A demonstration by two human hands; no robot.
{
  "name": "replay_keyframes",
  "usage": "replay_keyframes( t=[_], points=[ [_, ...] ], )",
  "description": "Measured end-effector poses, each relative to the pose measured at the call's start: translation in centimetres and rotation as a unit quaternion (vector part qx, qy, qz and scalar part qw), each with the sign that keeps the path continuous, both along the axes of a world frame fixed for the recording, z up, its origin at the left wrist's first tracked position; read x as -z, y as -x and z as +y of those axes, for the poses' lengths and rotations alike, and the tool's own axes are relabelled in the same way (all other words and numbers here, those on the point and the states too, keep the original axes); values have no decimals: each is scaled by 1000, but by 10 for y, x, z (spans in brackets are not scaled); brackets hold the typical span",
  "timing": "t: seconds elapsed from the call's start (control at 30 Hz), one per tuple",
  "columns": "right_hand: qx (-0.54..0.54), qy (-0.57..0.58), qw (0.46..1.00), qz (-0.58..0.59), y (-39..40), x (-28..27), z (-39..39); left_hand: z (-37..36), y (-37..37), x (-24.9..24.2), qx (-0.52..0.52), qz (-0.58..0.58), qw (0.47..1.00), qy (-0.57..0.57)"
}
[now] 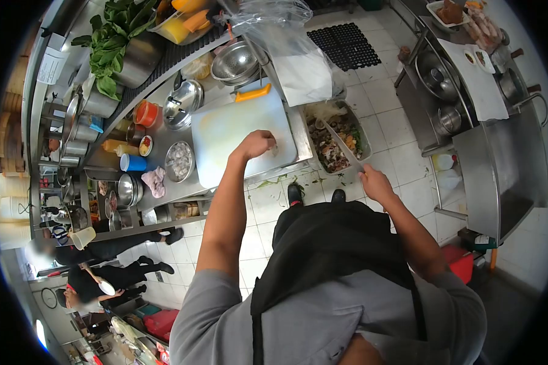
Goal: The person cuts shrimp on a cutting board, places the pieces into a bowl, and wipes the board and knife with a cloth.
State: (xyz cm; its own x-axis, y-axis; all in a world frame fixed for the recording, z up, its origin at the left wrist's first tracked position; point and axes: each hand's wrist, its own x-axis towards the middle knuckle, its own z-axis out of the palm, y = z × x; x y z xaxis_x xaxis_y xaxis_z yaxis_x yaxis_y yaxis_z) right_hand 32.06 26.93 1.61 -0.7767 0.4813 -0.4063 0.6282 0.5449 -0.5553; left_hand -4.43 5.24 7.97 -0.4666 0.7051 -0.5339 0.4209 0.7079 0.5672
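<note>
My left hand (256, 145) hovers over or rests on the right part of a white cutting board (225, 128). Its fingers are curled together, and a small pale bit shows at the fingertips, too small to name. Out to the right, my right hand (376, 184) is closed round the handle of a knife (342, 143). The blade points away from me, above a bin of food scraps (361, 128). Left of the board sits a metal bowl (179, 162) of pale, wet-looking pieces. A yellow-orange handle (253, 93) lies along the board's far edge.
Colanders (235, 62), metal lids (184, 103) and sauce containers (146, 113) crowd the counter's left side. A clear plastic bag (274, 24) hangs at the far end. Green scraps dot the tiled floor. A steel table (499, 176) stands right. Two people (112, 277) are at lower left.
</note>
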Motion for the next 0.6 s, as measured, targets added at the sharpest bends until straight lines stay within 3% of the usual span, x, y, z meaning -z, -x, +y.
replay_keyframes(
  t=[0.1,0.13,0.23,0.3,0.37,0.47,0.6],
  points=[
    [-2,28,999,34,0,9,-1,21,12,15,96,93,991,-15],
    [-4,38,998,48,2,11,-4,20,9,22,82,244,965,-59],
    [-5,52,997,55,8,17,-5,27,-13,20,-158,286,945,7],
    [3,64,996,62,12,19,-4,34,-47,14,-176,262,946,79],
    [-9,81,994,73,28,21,-6,30,-62,48,-155,336,927,64],
    [-30,74,992,101,47,20,3,39,-71,63,-209,328,921,6],
    [-49,54,993,88,83,-4,18,49,-72,62,-245,297,923,17]
  ],
)
